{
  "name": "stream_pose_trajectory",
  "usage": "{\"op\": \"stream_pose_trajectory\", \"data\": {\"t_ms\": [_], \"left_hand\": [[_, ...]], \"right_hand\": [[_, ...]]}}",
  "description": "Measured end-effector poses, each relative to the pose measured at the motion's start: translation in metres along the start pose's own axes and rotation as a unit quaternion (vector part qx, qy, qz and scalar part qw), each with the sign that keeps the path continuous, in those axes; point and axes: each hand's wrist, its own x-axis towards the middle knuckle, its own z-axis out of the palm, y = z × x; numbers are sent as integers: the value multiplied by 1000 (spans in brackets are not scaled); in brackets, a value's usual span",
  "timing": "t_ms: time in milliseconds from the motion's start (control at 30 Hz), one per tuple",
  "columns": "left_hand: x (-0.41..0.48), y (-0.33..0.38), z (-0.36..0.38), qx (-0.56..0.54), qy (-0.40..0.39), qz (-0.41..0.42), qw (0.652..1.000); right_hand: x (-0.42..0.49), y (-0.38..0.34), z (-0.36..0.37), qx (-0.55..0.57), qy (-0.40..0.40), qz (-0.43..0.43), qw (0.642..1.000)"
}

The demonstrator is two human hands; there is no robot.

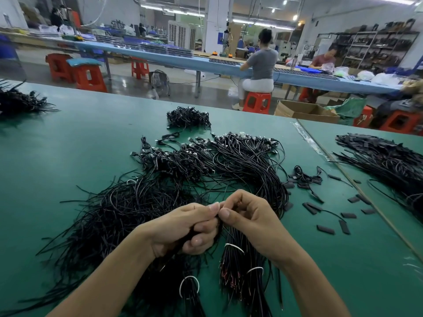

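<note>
Fig.: cable sorting on a green tabletop (80, 145), head view. L hand (183, 227) sits near the near edge, approx. mid-width, fingers curled round a wire bundle (170, 259) of thin black leads that runs out of the fist twd. the near edge. R hand (249, 223) is just beside it on the right, thumb & forefinger closed in a pinch at the top of the same bundle, tips touching the L thumb tip. What exactly is pinched is too small to tell, tho a trace of red shows betw. the R fingers. Under the R wrist lies a banded bundle (235, 266) w/ red & black stripped ends, tied by a white band (234, 247). A second white loop (189, 286) lies closer to the near edge, betw. the two forearms. Left of the hands, loose wires (119, 209) fan out twd. the left edge. Beyond the hands, mid-tabletop, is a large cable heap (229, 161) w/ metal plugs twd. the far edge; a small coil (188, 117) lies near the far edge, apart from it. Short black sleeves (325, 229) are scattered near the right edge, by the seam w/ the adjoining table, which carries another cable pile (384, 161). A further dark pile (20, 101) sits at the far-left corner. Background: red stools (256, 102), a cardboard box (304, 110) & a seated person (261, 65) at a long blue bench.
</note>
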Motion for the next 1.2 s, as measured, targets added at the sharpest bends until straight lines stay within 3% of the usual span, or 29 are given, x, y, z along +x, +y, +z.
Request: {"op": "stream_pose_trajectory", "data": {"t_ms": [167, 333, 467, 600, 667, 767, 867, 967, 1100, 1200], "left_hand": [[3, -3, 5, -7, 68, -16, 998], [11, -7, 12, 67, 155, -8, 986], [14, -9, 16, -73, 90, -37, 993], [13, -12, 13, -55, 79, -84, 992], [13, -15, 12, -18, 134, -92, 987], [16, -24, 5, 113, 292, -39, 949], [19, -29, -11, 113, 402, 25, 908], [13, -26, -23, 56, 449, 90, 887], [11, -18, -24, 65, 452, 162, 875], [11, -12, -25, 85, 458, 175, 867]], "right_hand": [[-2, 1, -4, -11, 11, 10, 1000], [-1, 6, -2, -66, 57, -11, 996], [3, 10, 8, -136, 99, -30, 985], [7, 10, 14, -158, 107, -40, 981], [10, 12, 17, -174, 122, -46, 976], [15, 25, 23, -190, 165, -25, 967], [19, 46, 34, -185, 203, 48, 960], [18, 65, 47, -300, 126, 86, 942], [17, 83, 69, -509, -24, 84, 856], [21, 86, 80, -542, -23, 75, 837]]}}
